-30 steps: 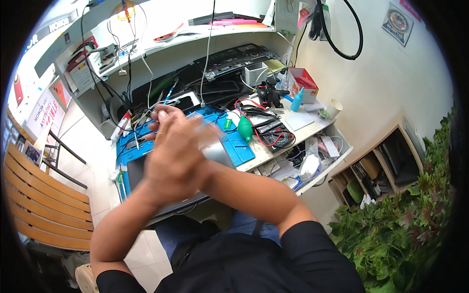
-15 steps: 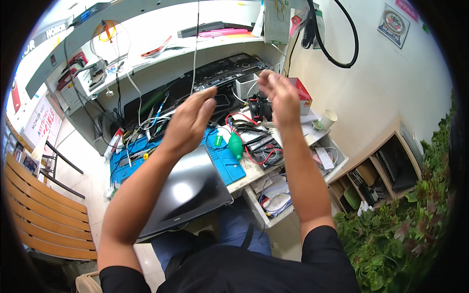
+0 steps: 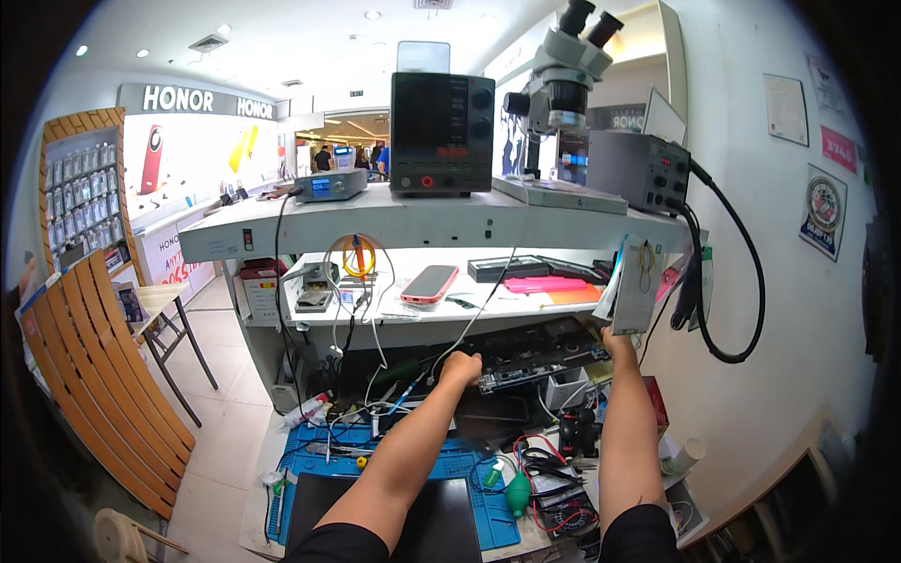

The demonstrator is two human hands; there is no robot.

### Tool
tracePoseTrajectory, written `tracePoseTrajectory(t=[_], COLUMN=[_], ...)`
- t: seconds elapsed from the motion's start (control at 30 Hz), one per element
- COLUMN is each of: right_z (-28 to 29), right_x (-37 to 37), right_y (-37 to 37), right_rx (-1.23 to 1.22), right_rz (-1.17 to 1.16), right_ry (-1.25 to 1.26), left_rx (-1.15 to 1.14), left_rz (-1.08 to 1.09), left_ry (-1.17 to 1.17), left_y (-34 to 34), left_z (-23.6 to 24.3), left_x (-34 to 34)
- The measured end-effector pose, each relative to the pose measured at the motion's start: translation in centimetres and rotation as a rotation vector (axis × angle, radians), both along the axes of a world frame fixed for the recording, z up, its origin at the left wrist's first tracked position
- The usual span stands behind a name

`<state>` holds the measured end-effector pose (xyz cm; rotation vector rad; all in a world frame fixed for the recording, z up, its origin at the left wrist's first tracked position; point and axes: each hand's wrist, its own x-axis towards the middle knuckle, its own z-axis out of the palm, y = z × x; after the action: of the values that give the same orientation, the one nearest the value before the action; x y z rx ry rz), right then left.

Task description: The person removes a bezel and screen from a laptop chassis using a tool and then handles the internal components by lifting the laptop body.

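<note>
A black laptop base with its inner boards exposed [image 3: 544, 352] hangs tilted beneath the lit shelf, at the back of the workbench. My left hand [image 3: 460, 369] is closed around its left end. At its right end my right hand [image 3: 617, 343] is closed too, its fingers partly hidden by the laptop base and a hanging packet. Closer to me, a dark laptop screen panel [image 3: 441, 516] lies on the blue repair mat [image 3: 375, 460], partly under my left forearm. Between my forearms are a green air blower [image 3: 518, 493] and tangled red and black leads [image 3: 544, 460].
Above the shelf stand a black power supply [image 3: 441, 136], a microscope [image 3: 563, 80] and a grey soldering station [image 3: 648, 169] with a thick black cable. A red-edged phone [image 3: 430, 284] lies on the lit shelf [image 3: 375, 305]. To the left is a slatted wooden bench [image 3: 103, 375].
My hands have gone from hovering above the bench to gripping both ends of the laptop base, which has come up tilted. The view has swung upward, bringing in the top shelf.
</note>
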<state>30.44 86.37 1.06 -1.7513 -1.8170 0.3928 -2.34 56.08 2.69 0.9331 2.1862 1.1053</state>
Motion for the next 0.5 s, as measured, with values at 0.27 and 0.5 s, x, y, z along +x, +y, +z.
tracePoseTrajectory(t=[0.27, 0.5], right_z=[-2.3, -0.6], right_x=[-1.3, 0.0], right_y=[6.0, 3.3], right_rx=[0.205, -0.132], right_rz=[0.033, 0.2], right_ry=[-0.062, 0.724], left_rx=[0.11, 0.228], left_rz=[0.039, 0.018], left_ry=[-0.272, -0.54], left_y=[1.8, 2.2], left_z=[-3.1, -4.2], left_x=[-1.6, -3.7])
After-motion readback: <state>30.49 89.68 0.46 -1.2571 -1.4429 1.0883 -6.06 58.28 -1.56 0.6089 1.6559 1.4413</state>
